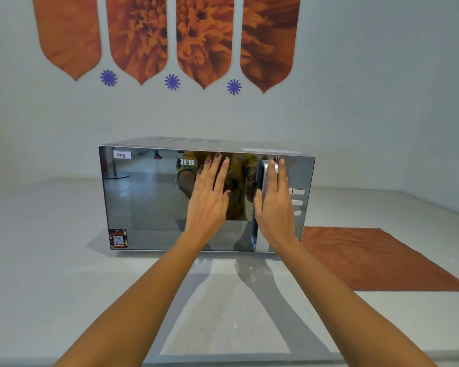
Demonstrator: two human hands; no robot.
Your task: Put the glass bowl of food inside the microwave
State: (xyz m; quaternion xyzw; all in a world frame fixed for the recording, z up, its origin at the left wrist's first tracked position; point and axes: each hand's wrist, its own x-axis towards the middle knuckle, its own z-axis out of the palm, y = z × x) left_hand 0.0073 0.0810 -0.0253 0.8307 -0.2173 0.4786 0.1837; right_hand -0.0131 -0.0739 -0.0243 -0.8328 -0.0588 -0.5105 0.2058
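A silver microwave (143,202) with a mirrored door stands on a pale counter, its door closed. My left hand (210,197) lies flat against the door's glass, fingers spread. My right hand (274,205) rests on the vertical silver door handle (266,176), fingers extended along and over it, thumb on its left side. No glass bowl of food is in view.
A rust-coloured cloth (368,258) lies flat on the counter (51,260) to the right of the microwave. The microwave's button panel (298,202) sits right of the handle. A white wall with orange flower panels rises behind.
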